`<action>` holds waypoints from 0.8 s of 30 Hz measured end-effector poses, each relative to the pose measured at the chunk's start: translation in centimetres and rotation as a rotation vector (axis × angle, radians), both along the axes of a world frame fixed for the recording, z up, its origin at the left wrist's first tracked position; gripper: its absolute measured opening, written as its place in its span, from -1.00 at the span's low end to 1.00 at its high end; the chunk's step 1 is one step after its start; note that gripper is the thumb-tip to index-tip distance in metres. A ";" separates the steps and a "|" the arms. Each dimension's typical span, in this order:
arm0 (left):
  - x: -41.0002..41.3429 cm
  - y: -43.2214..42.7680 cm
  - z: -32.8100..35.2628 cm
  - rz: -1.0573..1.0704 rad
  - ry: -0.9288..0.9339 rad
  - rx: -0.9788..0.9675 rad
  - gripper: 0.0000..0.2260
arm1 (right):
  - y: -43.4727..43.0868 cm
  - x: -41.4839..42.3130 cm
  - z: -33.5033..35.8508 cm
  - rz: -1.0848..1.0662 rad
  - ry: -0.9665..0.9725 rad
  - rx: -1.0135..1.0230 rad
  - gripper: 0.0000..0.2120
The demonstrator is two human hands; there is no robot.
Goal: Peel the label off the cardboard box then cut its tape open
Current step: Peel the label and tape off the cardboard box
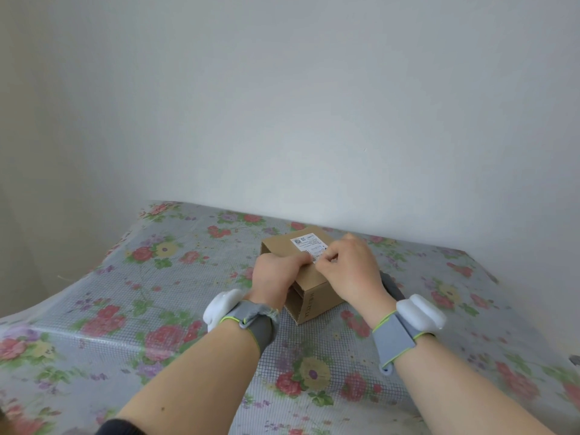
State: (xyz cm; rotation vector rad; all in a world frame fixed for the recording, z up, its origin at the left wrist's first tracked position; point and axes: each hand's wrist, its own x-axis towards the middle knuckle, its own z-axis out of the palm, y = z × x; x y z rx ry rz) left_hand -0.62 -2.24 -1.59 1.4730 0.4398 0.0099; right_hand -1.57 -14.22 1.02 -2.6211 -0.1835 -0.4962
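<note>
In the head view, a table [94, 309] under a clear plastic cover printed with flowers runs up to a plain pale wall [282, 105]. Just outside the right hand [348, 268], beyond its wrist, a dark grey object [392, 285] lies on the cover. The hand and wrist hide most of it, so I cannot tell what it is. Each wrist wears a grey strap carrying a white unit, the left strap [257, 321] and the right strap [398, 335]. Nothing lies between the hands and the box except the hands themselves, which cover the middle of its top.

The cardboard box [314, 287] sits on the table directly under both hands, with one corner pointing back toward the person between the two wrists. Its white label [309, 244] lies on the top face just past the fingertips, and the near edge of it is covered by them.

The left hand [273, 271] lies palm down on the near left part of the box top. Its fingers reach straight across to the near edge of the label and press there without gripping. The right hand comes in from the other side with the back of the hand up. Its fingers are curled tight and pinch the label at its near right edge, close to the left fingertips. Both forearms reach forward from the bottom of the frame and converge on the box.
</note>
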 end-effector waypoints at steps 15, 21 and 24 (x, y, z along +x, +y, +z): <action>0.2 0.4 -0.1 -0.045 0.008 -0.035 -0.70 | -1.3 1.2 0.2 -0.095 -0.035 0.186 -0.82; 0.1 0.5 -0.1 -0.103 0.015 -0.073 -0.68 | -1.4 1.3 0.3 -0.048 -0.007 0.145 -0.64; 0.0 0.5 0.0 -0.118 0.004 -0.076 -0.68 | -1.2 1.2 0.4 -0.007 0.014 0.132 -0.76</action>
